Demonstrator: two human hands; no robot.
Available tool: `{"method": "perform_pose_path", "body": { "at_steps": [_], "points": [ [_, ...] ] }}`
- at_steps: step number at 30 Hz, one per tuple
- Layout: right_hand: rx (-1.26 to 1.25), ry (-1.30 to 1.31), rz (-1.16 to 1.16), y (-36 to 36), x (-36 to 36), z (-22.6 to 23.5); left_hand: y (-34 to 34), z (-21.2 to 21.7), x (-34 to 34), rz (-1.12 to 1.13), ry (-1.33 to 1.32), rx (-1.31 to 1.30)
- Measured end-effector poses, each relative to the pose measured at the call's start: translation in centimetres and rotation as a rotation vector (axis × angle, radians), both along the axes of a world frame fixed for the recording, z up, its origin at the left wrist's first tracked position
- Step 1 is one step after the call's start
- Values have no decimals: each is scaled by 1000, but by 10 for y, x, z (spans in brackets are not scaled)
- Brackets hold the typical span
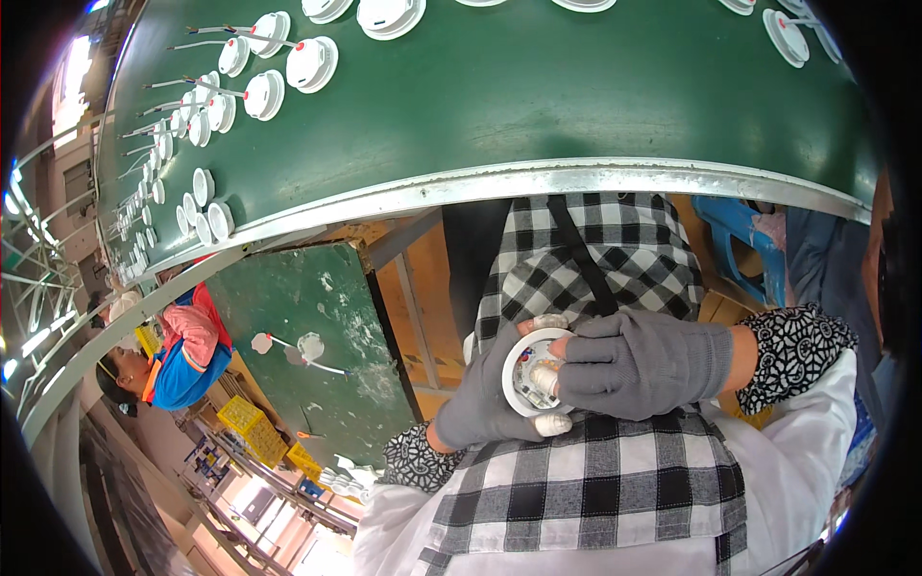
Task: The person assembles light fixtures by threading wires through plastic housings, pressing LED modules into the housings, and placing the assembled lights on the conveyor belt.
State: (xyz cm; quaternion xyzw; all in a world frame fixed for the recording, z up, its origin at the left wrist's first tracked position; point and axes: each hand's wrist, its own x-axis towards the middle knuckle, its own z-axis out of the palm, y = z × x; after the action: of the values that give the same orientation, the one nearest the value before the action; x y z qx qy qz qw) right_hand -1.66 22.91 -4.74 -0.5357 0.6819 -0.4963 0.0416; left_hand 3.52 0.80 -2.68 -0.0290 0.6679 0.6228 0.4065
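Observation:
A white round lamp housing [512, 376] sits above my lap, its open side facing up. Small electronic parts and bits of wire show inside it. My left hand [485, 392], in a grey glove with bare or taped fingertips, is wrapped around the housing's rim from the left. From the right comes my right hand [639, 365], gloved the same way, with its fingers bent over the rim and a white-taped fingertip inside the housing. Whether these fingers pinch a small part or wire is hidden.
Ahead runs a green conveyor belt [461, 115] with a metal edge [538, 180]. White round lamps [312, 64] with wires stand on it. A worn green side table [317, 403] holds a wired piece. A co-worker [187, 341] is at the far left; a blue stool [735, 245] stands right.

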Motion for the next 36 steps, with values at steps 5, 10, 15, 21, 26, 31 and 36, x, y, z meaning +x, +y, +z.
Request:
{"method": "perform_pose_path", "body": {
  "at_steps": [5, 10, 15, 21, 26, 31, 36],
  "points": [
    [130, 68, 55, 1, -11, -1, 10, 4, -1, 29, 1, 46],
    [343, 88, -114, -1, -15, 1, 9, 5, -2, -13, 10, 29],
    [344, -164, -168, -6, -17, -8, 9, 13, -6, 83, -53, -15],
    [732, -1153, 257, -1, -28, -3, 4, 4, -13, 104, -81, -77],
    [446, -1254, 136, -6, 1, -11, -4, -2, -16, 18, -137, 163],
    [405, -1518, 188, -8, 3, -7, -11, -15, -6, -53, -119, 281],
    [343, -1551, -6, -13, 22, -15, -3, -29, 12, -58, -19, 115]
  ]
}}
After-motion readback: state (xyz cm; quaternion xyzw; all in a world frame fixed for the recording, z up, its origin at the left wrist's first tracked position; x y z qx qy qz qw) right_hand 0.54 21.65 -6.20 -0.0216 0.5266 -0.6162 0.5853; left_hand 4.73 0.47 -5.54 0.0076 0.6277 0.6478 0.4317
